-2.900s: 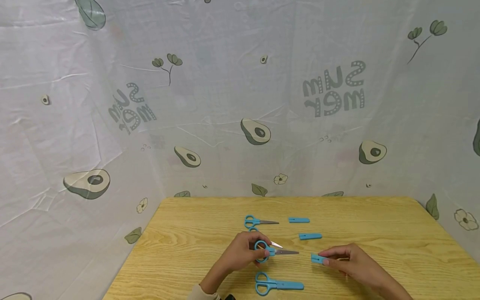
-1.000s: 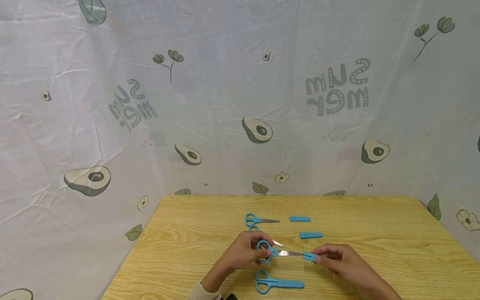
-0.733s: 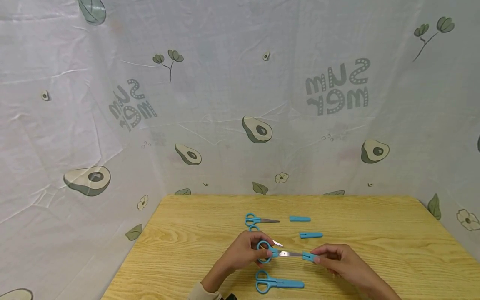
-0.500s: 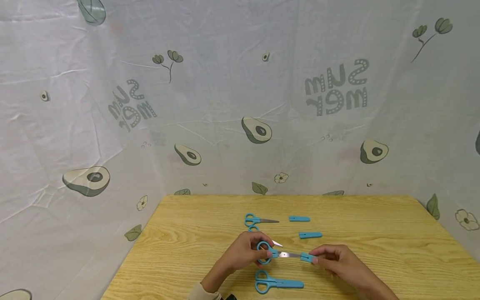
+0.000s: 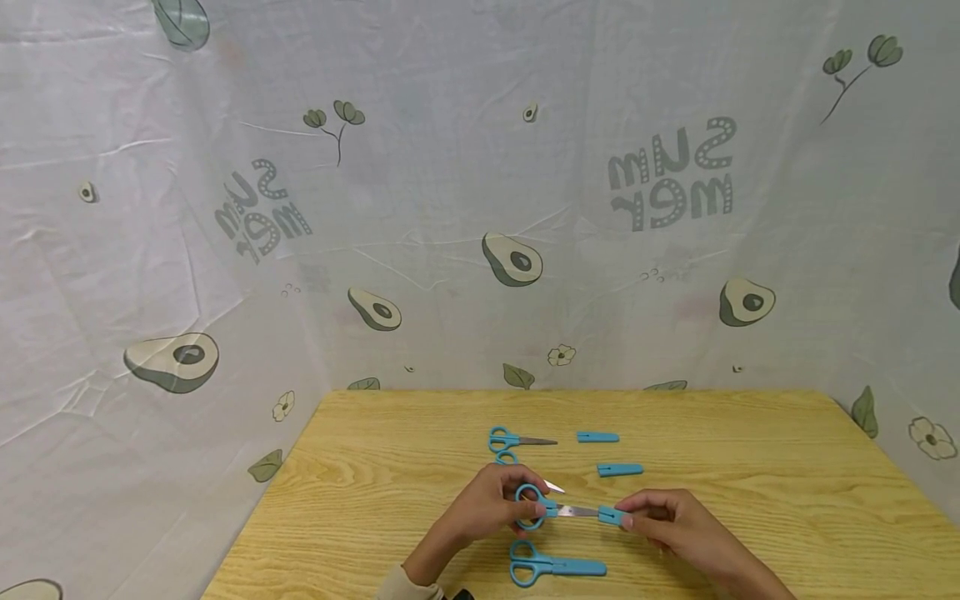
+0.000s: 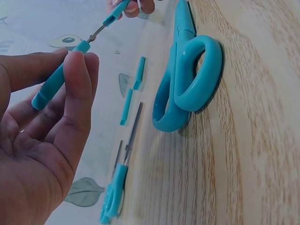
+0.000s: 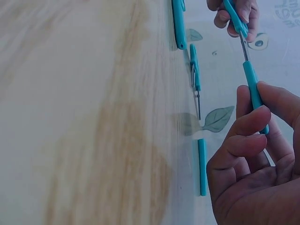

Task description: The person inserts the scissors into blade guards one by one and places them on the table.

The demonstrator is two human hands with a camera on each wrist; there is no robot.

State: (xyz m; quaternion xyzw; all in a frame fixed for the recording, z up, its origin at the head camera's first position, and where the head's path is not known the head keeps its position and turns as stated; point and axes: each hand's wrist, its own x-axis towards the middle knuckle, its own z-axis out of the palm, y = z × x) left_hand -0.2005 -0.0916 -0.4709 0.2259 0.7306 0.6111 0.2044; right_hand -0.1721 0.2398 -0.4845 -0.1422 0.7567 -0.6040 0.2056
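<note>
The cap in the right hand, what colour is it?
The cap is turquoise blue; it shows best in the right wrist view.

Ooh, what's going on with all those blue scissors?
A person's left hand holds a pair of scissors, and their right hand holds a blue cover. The cover looks to be just over the tip, with most of the blade showing. On the table, a covered pair lies nearest the person. Farther back are two bare pairs, one partly behind the left hand, and two loose covers.
</note>
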